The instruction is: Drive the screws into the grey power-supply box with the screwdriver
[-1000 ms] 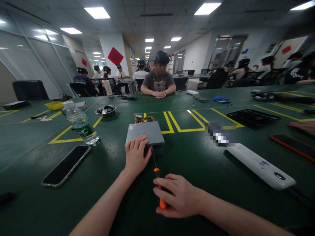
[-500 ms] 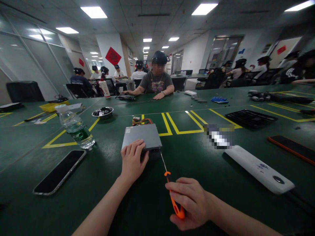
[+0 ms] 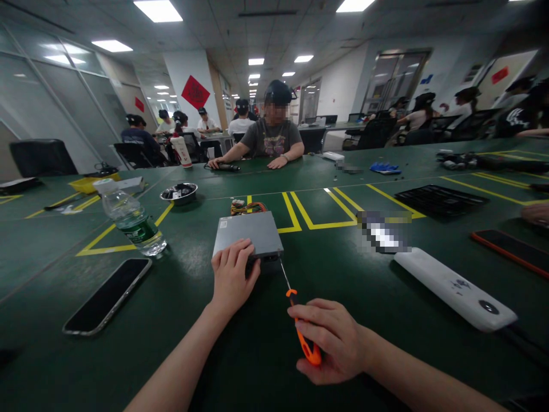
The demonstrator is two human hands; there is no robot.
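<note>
A grey metal box (image 3: 253, 229) with a white label lies on the green table, and a bundle of coloured wires (image 3: 253, 208) comes out behind it. My left hand (image 3: 234, 274) grips the near left part of the box, fingers on its top and thumb at its front side. My right hand (image 3: 330, 340) is closed around the orange and black handle of a screwdriver (image 3: 307, 346). The screwdriver's shaft slants up to the box's front right corner; whether the tip sits in a screw is too small to tell.
Left of the box are a phone (image 3: 107, 294), a water bottle (image 3: 132, 223) and a metal bowl (image 3: 179, 193). To the right lie a white device (image 3: 454, 289) and an orange-edged phone (image 3: 510, 252). Across the table sits a person (image 3: 274, 134).
The view has tilted slightly. Across the table, the person's hand now rests on a black object. Another person's hand has come in at the right edge. My hands keep their holds.
</note>
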